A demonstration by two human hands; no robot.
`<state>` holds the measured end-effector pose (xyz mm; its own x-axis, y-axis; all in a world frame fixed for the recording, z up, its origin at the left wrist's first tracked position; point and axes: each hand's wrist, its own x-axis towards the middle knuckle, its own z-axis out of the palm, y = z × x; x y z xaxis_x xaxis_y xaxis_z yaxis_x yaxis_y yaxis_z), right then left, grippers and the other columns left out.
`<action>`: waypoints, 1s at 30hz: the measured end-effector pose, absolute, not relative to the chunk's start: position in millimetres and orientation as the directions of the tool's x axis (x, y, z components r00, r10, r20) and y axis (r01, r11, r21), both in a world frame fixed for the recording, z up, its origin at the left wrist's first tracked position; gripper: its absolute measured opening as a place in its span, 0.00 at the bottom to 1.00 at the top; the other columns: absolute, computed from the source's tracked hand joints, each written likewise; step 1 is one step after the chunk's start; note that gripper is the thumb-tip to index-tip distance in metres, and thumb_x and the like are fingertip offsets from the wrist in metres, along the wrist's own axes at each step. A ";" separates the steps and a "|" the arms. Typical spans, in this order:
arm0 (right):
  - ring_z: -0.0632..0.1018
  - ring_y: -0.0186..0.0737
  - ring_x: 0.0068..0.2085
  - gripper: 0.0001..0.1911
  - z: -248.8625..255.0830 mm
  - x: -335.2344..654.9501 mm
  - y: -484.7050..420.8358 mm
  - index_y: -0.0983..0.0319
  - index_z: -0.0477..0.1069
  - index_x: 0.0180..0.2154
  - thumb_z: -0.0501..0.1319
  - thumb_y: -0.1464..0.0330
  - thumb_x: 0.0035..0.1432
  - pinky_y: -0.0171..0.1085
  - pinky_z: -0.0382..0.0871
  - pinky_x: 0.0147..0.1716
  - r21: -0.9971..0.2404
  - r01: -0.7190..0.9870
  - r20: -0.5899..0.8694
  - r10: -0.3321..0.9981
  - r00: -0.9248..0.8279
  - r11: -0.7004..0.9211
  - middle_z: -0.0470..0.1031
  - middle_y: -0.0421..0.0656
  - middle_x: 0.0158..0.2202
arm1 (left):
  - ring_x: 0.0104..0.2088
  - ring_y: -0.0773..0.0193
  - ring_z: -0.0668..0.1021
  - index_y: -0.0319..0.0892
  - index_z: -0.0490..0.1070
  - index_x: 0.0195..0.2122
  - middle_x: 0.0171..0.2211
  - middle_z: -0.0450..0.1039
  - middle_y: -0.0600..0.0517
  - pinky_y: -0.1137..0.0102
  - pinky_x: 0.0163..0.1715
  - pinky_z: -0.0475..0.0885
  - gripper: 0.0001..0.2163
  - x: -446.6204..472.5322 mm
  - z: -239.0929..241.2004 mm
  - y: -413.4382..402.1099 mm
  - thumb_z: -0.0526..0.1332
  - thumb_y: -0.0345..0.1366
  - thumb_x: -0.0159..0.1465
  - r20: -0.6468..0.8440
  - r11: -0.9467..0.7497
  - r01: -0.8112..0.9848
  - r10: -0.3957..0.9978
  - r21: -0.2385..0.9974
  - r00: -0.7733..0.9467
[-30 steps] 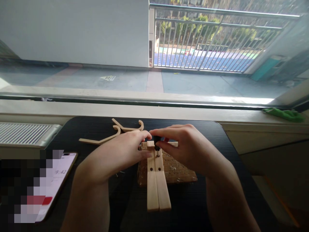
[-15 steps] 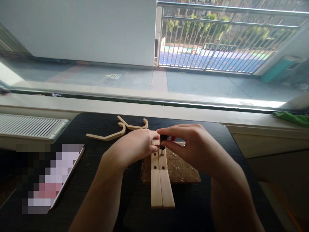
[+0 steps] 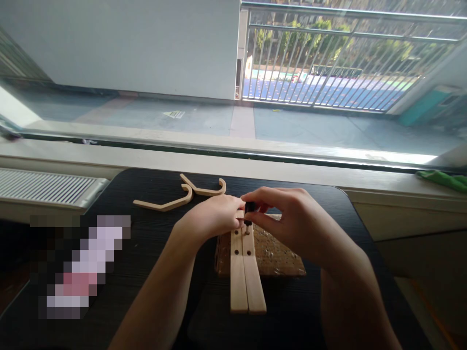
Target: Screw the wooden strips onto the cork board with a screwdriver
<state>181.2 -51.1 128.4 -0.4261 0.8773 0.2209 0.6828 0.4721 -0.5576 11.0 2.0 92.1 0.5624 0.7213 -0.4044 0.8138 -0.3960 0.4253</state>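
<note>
Between the fingertips of my right hand [image 3: 286, 209] is a short black-handled screwdriver [image 3: 249, 209], held upright. Its metal tip meets a hole in the right of two pale wooden strips [image 3: 254, 282]. The strips lie side by side, with dark round holes, their near ends sticking out past a worn brown board [image 3: 279, 250]. My left hand [image 3: 215, 216] is closed around the far part of the strips, close to the screwdriver; its fingers partly hide the wood there.
Two bent wooden hooks [image 3: 164, 206] lie at the back left of the black table [image 3: 153, 272]. A blurred, pixelated flat object [image 3: 87, 267] is on the left. The window sill [image 3: 233, 167] borders the far edge, with a radiator [image 3: 47, 187] at left and a green cloth [image 3: 443, 180] at right.
The view has shifted slightly, moving most things a little rightward. Both hands keep their places on the strips and the screwdriver; my left forearm sits somewhat further right.
</note>
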 end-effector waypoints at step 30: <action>0.81 0.41 0.42 0.13 126.6 178.7 -49.7 0.60 0.77 0.49 0.62 0.70 0.62 0.36 0.70 0.40 -0.530 0.660 0.254 0.842 -0.476 0.533 0.82 0.42 0.42 | 0.37 0.55 0.78 0.42 0.75 0.39 0.38 0.78 0.50 0.68 0.37 0.70 0.15 3.2 75.1 10.6 0.64 0.42 0.52 -0.427 -0.334 0.750 0.660 0.571 0.619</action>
<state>178.7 -49.7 126.6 -0.4755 0.8422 0.2542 0.6602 0.5326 -0.5295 3.2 10.6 75.1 0.6188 0.6595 -0.4268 0.7498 -0.3336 0.5714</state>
